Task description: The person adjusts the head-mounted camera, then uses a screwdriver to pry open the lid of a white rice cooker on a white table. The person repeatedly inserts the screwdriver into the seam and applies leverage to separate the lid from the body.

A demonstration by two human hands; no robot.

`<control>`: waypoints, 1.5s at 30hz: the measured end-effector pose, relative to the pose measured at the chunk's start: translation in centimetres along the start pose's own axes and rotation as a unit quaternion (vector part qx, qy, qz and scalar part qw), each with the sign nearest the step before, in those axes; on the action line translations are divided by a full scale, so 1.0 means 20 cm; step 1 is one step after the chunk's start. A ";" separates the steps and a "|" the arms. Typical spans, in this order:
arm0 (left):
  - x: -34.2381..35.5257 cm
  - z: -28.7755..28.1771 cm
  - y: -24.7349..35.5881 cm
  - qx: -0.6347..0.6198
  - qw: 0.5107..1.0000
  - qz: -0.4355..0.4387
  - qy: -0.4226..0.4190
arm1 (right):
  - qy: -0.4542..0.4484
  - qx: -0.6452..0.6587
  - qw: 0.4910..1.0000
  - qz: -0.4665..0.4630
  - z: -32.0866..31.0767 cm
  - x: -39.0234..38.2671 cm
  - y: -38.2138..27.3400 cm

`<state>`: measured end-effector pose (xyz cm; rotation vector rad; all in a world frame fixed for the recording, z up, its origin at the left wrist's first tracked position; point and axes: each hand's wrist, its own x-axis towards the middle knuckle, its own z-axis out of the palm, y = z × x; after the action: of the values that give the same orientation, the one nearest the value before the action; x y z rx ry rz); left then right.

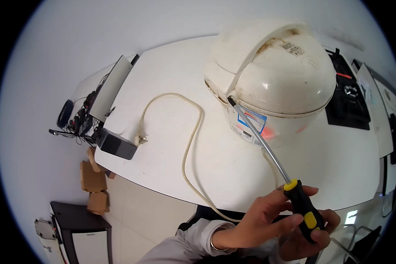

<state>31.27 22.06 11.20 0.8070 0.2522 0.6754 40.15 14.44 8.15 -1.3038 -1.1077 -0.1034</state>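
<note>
A long screwdriver (268, 151) with a steel shaft and a black and yellow handle slants up and to the left from my hands. Its dark tip appears at the base of the carrying handle on a stained, off-white rice cooker (286, 83); whether it sits in a screw I cannot make out. My left hand (257, 220) closes on the screwdriver's handle, thumb along its side. Around the lower end of that same handle, the fingers of my right hand (306, 246) are wrapped, partly hidden behind it. The cooker's domed lid is down.
A beige power cord (187, 154) loops over the white table (163, 132), its plug (141, 139) beside a dark grey box (116, 144) at the left edge. An open black tool case (345, 94) lies right of the cooker. Cardboard boxes (93, 178) and a dark cabinet (81, 218) stand on the floor.
</note>
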 end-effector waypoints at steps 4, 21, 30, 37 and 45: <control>0.01 -0.01 -0.02 0.053 0.998 0.026 0.016 | 0.027 0.031 0.997 0.059 0.03 -0.02 0.00; 0.03 -0.04 -0.08 0.168 0.976 0.133 0.030 | 0.014 -0.019 0.999 0.038 0.02 -0.01 0.02; 0.00 -0.04 -0.06 0.067 0.992 0.102 0.021 | -0.033 -0.051 0.998 -0.012 0.01 -0.01 0.00; -0.05 -0.05 -0.06 0.000 0.996 0.090 0.015 | -0.078 -0.095 0.986 -0.116 -0.06 -0.02 0.03; -0.05 -0.05 -0.06 -0.068 0.994 0.081 -0.003 | -0.016 -0.037 0.993 -0.109 -0.04 -0.06 0.06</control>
<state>30.60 21.42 9.49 0.7034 0.1343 0.8346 40.66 13.64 6.61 -1.2501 -1.2819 -0.2886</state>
